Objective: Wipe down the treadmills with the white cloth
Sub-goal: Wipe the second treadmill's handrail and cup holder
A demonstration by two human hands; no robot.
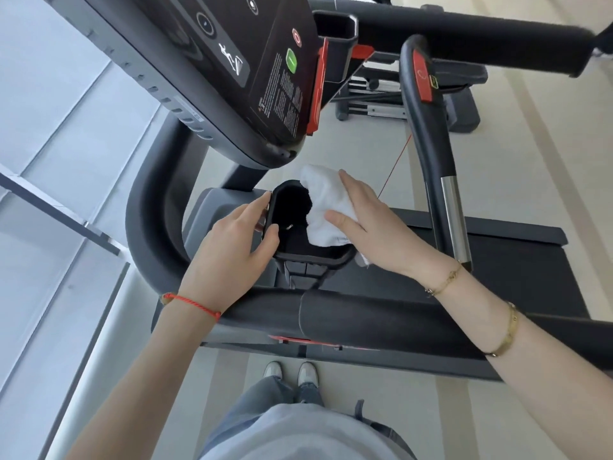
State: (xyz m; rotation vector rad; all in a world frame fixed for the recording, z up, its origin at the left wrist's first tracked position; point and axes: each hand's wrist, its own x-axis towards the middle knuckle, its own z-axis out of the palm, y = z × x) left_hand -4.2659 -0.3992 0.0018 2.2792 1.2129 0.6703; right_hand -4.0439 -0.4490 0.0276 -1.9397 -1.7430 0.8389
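Observation:
A black treadmill fills the view, its console (232, 61) tilted at the top and a padded handrail (348, 313) running across below my hands. A black cup holder (298, 244) sits at the centre beneath the console. My right hand (368, 224) presses the white cloth (323, 200) onto the holder's right rim, with part of the cloth hanging inside. My left hand (232, 250) grips the holder's left rim, thumb on the edge and fingertips on the outer wall.
A curved inner handle with a red pad (428, 134) rises on the right, above the dark belt (517, 260). A second treadmill's rail (464, 31) crosses the top right. A window wall (49, 161) lies to the left. My shoes (290, 373) stand on pale floor.

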